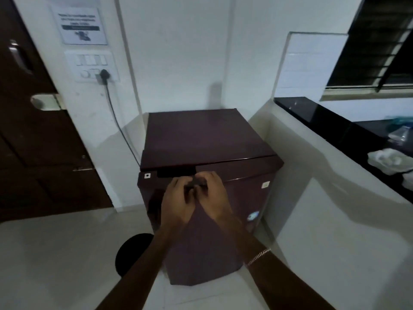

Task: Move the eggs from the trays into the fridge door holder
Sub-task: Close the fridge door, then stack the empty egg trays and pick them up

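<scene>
A small maroon fridge (201, 135) stands in the corner with its door (241, 198) shut. My left hand (178, 198) and my right hand (212, 193) are held together in front of the door's top edge, fingers curled around a small dark object (196, 183) between them. I cannot tell what that object is. No eggs, trays or door holder are in view.
A dark wooden door (33, 142) is on the left beside a switch panel (91, 66) with a plugged cable. A black countertop (335, 117) with plastic bags (388, 159) runs along the right. A black round object (131, 253) sits on the tiled floor.
</scene>
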Action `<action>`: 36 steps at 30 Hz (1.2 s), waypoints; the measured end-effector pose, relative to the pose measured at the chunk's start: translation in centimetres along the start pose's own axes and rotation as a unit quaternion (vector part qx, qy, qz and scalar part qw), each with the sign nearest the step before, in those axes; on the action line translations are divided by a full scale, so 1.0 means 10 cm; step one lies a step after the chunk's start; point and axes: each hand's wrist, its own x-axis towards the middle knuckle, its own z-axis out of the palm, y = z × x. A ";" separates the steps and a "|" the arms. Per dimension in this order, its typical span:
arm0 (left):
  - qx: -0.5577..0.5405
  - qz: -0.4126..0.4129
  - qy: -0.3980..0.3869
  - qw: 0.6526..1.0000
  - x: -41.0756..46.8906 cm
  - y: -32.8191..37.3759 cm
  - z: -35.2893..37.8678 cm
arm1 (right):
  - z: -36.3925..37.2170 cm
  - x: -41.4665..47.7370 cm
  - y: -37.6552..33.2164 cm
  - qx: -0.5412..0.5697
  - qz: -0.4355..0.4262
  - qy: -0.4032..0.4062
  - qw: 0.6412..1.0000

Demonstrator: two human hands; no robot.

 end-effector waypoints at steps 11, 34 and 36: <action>-0.113 0.060 -0.115 0.985 -0.01 1.50 1.19 | -1.90 -0.45 0.37 -0.088 0.131 0.162 0.974; -0.193 0.063 -0.376 0.904 -0.34 3.92 3.67 | -5.20 -1.23 1.97 -0.239 0.517 0.420 0.707; -0.192 0.060 -0.393 0.897 -0.41 3.99 3.79 | -5.24 -1.24 2.06 -0.215 0.543 0.405 0.703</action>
